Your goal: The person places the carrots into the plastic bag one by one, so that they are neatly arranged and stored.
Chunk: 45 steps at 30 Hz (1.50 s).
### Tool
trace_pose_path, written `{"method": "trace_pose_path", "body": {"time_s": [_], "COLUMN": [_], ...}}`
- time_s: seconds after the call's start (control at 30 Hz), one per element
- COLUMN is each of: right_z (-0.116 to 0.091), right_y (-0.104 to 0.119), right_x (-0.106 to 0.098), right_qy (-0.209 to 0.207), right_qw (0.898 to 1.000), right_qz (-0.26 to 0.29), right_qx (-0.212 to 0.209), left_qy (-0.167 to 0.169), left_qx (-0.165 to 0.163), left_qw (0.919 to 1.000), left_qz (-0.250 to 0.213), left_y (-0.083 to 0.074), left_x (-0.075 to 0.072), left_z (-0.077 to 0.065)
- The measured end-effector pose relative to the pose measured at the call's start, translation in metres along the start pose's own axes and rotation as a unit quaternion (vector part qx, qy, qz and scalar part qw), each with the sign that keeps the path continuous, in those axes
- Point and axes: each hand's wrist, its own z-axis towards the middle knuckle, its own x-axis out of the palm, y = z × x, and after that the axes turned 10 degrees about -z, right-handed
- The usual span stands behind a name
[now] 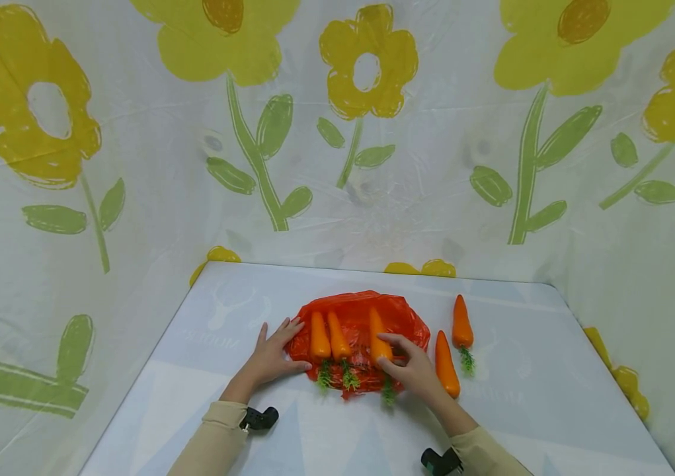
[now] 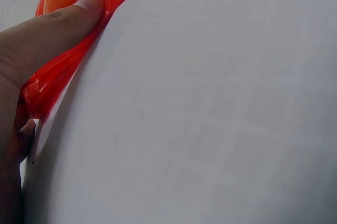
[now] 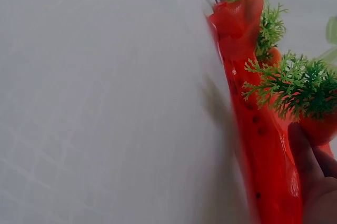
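A red plastic bag (image 1: 355, 305) lies flattened on the table. Two toy carrots with green tops, the left carrot (image 1: 320, 336) and its neighbour (image 1: 339, 336), rest side by side on it. My right hand (image 1: 413, 368) pinches a third carrot (image 1: 377, 334) between thumb and fingers over the bag's right part. In the right wrist view that carrot's leafy top (image 3: 303, 84) shows close up. With fingers spread, my left hand (image 1: 270, 356) rests on the bag's left edge; its thumb (image 2: 66, 23) presses on the red plastic in the left wrist view.
Right of the bag lie two more carrots: a nearer carrot (image 1: 446, 367), its top hidden by the right arm, and a farther carrot (image 1: 462, 322) with green leaves. The pale table (image 1: 527, 423) meets a flower-printed curtain (image 1: 420, 192) behind and at both sides.
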Motion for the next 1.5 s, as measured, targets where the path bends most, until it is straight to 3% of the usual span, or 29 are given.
{"method": "trace_pose_path", "body": {"time_s": [0.7,1.5], "right_z": [0.017,0.026], "right_y": [0.001,0.0], "right_x": [0.019,0.027], "right_qy": [0.013,0.052], "right_qw": [0.998,0.998], "right_qz": [-0.041,-0.032], "right_qx": [0.046,0.022], "left_qy": [-0.003,-0.006], "left_qx": [0.004,0.008], "left_qw": [1.0,1.0], "left_qz": [0.004,0.0], "left_y": [0.0,0.0], "left_x": [0.001,0.0], "left_z": [-0.001,-0.001]}}
